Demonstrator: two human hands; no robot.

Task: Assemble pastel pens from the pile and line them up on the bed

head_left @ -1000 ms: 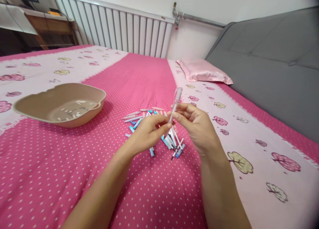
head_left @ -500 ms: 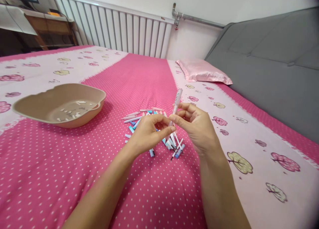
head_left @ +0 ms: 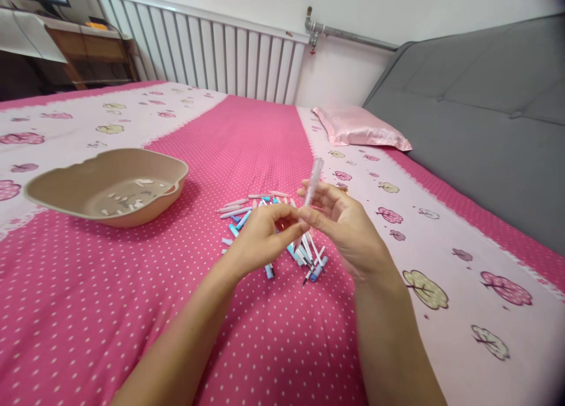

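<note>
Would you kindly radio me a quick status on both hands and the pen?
Left hand and right hand both on pale pen. Pen slanted, middle hidden by hands. Loose pen parts on bedspread below.

I sit before a bed spread with a sheet: a deep pink, white-dotted stripe between pale pink bands printed with little trees. Upright on it is a beige basin, near the join of the stripe and one pale band. To the right of the basin, apart from it, a loose heap of pens and pen parts lies on the stripe. Pale pink barrels form the side nearest the basin, blue pieces are mixed in, and thin white rods with dark tips lie on the side farther from it. Part of the heap is hidden. Well right of the basin and farther back, a shiny pink pillow lies flat.
</note>
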